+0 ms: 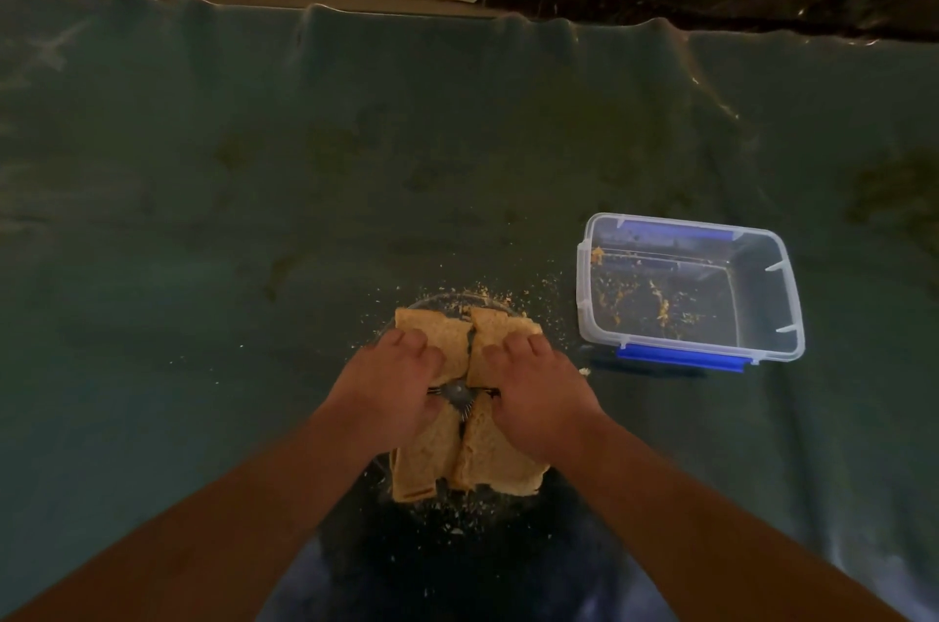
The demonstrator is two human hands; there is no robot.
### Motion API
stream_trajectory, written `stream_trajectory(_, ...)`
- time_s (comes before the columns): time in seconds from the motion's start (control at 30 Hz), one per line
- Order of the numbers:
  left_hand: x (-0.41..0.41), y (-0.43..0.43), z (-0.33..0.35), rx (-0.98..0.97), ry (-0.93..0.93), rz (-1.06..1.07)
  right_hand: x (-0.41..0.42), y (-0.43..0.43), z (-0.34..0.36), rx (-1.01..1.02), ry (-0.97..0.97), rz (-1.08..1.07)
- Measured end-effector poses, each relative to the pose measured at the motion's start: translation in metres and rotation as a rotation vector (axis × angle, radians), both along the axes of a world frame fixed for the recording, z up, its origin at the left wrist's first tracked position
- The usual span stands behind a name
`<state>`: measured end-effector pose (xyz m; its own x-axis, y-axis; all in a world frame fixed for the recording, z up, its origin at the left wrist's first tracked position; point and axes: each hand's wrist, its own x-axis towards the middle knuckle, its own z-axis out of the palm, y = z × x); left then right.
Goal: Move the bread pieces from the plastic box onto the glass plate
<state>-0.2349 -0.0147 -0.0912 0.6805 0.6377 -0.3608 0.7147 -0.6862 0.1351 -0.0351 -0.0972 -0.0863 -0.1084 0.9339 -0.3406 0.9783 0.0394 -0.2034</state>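
Right now my left hand and right hand lie palm-down on the bread, fingers curled loosely over the pieces and pressing rather than pinching; neither hand has closed around a slice. Four pieces sit in a cross on the plate, two at 6 o'clock of my hands and two at 12, with a gap at the centre where the glass shows through. Crumbs ring the plate on the cloth.

I judge the bread light, dry and brittle: it sheds at a touch and would snap if squeezed. I would take each piece by its long edges, thumb under and fingers on top, with little force, or just nudge it flat.

At 2 o'clock of the plate, well apart, the box stands open, holding only crumbs so far as I can see, so the move looks all but finished.

Dim light blurs much. The plate's rim is mostly hidden under bread and hands, my thumbs are out of sight, and I cannot tell whether any slices are stacked.
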Motion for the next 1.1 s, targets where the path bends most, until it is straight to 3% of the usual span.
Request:
stream_trajectory(0.23,-0.008,0.003,0.005,0.087,-0.085,-0.058,0.002,0.006,0.003,0.083,0.031,0.045)
stream_trajectory(0.37,-0.024,-0.016,0.002,0.004,-0.099,-0.292,0.005,-0.024,0.004,0.144,0.066,0.293)
stream_trajectory(0.57,-0.034,-0.027,-0.011,0.050,-0.083,-0.340,0.012,-0.039,-0.017,0.092,-0.002,0.440)
stream_trajectory(0.83,-0.032,-0.022,-0.009,0.144,-0.123,-0.264,0.011,-0.026,-0.015,0.152,0.008,0.335)
stream_trajectory(0.97,-0.015,-0.024,-0.002,0.168,-0.157,0.023,-0.004,-0.020,-0.010,0.154,0.017,0.014)
stream_trajectory(1.1,-0.009,-0.018,0.003,0.202,-0.119,0.146,-0.012,-0.012,-0.003,0.138,-0.021,-0.069)
